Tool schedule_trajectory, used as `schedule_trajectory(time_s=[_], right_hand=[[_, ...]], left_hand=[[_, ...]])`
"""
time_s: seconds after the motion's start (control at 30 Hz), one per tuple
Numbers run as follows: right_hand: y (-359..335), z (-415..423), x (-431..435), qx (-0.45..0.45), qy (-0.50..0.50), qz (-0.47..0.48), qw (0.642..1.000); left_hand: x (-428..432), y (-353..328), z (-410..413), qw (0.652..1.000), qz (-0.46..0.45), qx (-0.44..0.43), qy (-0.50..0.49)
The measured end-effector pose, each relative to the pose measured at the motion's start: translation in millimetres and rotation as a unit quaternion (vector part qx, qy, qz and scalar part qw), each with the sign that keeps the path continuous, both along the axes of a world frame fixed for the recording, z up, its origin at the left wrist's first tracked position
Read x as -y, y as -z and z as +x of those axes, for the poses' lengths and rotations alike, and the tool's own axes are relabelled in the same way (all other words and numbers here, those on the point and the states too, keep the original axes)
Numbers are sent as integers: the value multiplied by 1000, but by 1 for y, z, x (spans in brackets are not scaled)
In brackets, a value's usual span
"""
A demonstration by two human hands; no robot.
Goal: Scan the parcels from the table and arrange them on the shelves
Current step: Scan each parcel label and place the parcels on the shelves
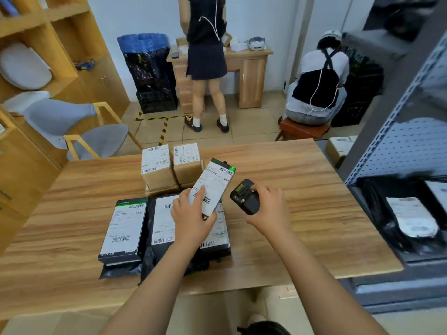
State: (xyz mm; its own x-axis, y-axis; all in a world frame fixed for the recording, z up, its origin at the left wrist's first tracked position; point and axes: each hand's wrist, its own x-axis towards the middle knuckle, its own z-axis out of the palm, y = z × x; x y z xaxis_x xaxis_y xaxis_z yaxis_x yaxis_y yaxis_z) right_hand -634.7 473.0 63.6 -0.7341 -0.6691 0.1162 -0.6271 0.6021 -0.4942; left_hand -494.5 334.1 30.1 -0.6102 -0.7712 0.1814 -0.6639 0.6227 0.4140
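My left hand point(192, 217) grips a slim black parcel point(215, 184) with a white label, raised tilted above the wooden table point(302, 206). Just right of it, my right hand point(268, 206) holds a black handheld scanner point(244, 197), its head facing the parcel's label. Below the hands lie flat black parcels: a boxed one point(124, 228) at the left, a bagged one point(160, 223) in the middle and another point(217, 235) partly hidden under my left arm. Two brown cardboard boxes point(157, 165) point(187, 162) stand behind them.
Grey metal shelves point(396, 146) stand to the right, holding black bagged parcels point(411, 218). A grey chair point(96, 139) sits beyond the table's far left corner, beside wooden shelving point(36, 56). One person stands at a desk point(251, 76) at the back; another sits on a stool point(302, 129).
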Motion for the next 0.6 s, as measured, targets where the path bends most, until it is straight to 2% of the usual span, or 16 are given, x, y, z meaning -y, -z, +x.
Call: schedule_trajectory(time_s=[0.23,0.37,0.5,0.6], right_hand=[[19,50,-67,44,219,-109,969],[26,76,-114,55,291,-107,949],[30,95,-161,55,357,-125,924],[30,102,-192,38,397,-126,908]], left_hand=[[-55,-9,-6,993,65,-40,88],[-101,-4,-13,980,122,-15,155],[-144,-1,-20,964,117,-6,239],[-175,0,-28,956,121,7,265]])
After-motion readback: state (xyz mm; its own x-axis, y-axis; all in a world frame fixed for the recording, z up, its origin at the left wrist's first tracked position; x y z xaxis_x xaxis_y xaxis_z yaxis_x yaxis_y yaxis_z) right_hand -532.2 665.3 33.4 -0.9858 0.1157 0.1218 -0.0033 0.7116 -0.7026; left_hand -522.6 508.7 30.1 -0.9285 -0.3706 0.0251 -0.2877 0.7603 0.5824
